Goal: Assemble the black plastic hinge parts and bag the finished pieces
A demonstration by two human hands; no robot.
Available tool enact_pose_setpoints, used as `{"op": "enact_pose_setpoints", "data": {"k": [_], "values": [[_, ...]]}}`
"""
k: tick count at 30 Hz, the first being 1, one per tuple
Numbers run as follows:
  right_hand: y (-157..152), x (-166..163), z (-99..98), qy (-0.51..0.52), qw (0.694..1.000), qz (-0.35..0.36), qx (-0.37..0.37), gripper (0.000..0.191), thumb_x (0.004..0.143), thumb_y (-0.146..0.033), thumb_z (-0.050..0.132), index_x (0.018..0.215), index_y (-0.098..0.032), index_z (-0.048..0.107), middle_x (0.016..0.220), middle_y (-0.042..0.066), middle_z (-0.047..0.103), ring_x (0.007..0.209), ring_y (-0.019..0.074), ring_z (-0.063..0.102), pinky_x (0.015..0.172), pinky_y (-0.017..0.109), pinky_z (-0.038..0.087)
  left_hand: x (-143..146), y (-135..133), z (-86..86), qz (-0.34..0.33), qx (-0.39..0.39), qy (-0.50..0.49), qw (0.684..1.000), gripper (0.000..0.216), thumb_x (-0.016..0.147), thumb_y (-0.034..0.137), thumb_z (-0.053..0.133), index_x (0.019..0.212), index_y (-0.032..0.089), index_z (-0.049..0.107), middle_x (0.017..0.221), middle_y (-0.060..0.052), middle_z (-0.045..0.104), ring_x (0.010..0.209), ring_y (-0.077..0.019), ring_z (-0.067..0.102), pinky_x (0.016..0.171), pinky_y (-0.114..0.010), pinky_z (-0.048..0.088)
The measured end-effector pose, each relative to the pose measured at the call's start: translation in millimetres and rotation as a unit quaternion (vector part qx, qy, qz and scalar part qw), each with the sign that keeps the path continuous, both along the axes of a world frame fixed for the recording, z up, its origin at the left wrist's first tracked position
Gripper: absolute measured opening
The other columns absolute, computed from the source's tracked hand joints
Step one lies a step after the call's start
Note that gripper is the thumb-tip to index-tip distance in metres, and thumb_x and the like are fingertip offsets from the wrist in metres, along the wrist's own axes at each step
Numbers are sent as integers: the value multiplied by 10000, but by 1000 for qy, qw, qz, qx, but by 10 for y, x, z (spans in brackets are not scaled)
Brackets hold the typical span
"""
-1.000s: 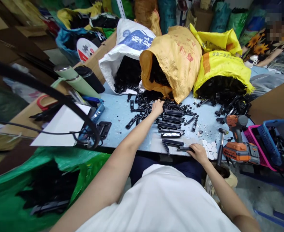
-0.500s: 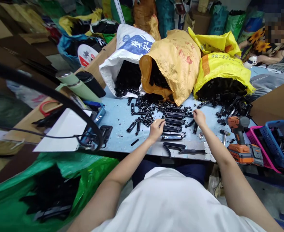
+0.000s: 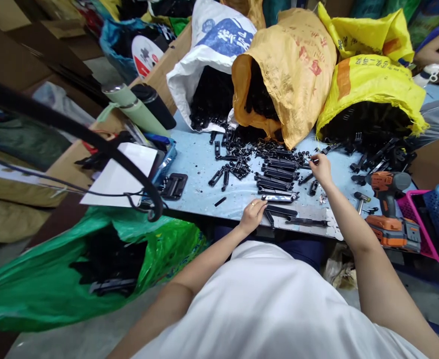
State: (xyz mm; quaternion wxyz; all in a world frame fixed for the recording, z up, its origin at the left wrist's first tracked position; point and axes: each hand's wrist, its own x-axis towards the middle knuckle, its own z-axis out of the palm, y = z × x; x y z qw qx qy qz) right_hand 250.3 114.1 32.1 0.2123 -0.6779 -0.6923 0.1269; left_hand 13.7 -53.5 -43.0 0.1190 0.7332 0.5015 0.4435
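Just right of the stacked black bars (image 3: 277,177), right hand (image 3: 322,168) pinches a small black part (image 3: 312,161), so I'd lift it straight up off the counter (image 3: 197,164); can't tell what the left hand (image 3: 254,214) holds.

We see bars (image 3: 277,175): black, long, flat, glossy, laid side by side in loose row, mid-table (image 3: 197,164). We note front bars (image 3: 283,210): two, same black, flat by near edge, close together. Small parts (image 3: 304,160): black, scattered just right of row, shapes too small to tell.
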Motion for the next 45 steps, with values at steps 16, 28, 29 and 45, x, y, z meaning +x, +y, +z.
{"op": "enact_pose_setpoints", "data": {"k": [16, 28, 29, 45], "values": [[-1365, -13, 77, -32, 953, 250, -167, 133, 756, -165, 539, 807, -200, 657, 775, 37, 682, 658, 165, 620, 647, 267, 470, -29, 60, 48, -64, 28, 208, 976, 275, 924, 204, 329, 937, 166, 601, 763, -80, 642, 747, -176, 604, 603, -295, 419], [-1401, -304, 192, -261, 893, 299, -213, 190, 790, -70, 486, 831, -161, 648, 873, 91, 685, 830, 216, 641, 683, 248, 445, -174, 157, 19, -137, 111, 214, 961, 235, 920, 153, 323, 882, 156, 555, 683, -42, 593, 687, -149, 568, 600, -287, 402], [-1394, -300, 167, -265, 891, 299, -216, 182, 799, -83, 491, 847, -164, 648, 880, 87, 686, 833, 214, 641, 684, 246, 446, -174, 161, 6, -140, 115, 218, 959, 235, 920, 146, 316, 890, 152, 550, 682, -42, 592, 682, -148, 567, 593, -286, 405], [-1728, 178, -647, -12, 941, 325, 87, 447, 896, -388, 433, 1304, -205, 426, 1091, 113, 624, 971, 205, 601, 810, 358, 519, -141, 44, -64, -109, 79, 262, 956, 273, 904, 178, 364, 1107, 157, 544, 911, -100, 662, 911, -196, 596, 746, -347, 408]]}}
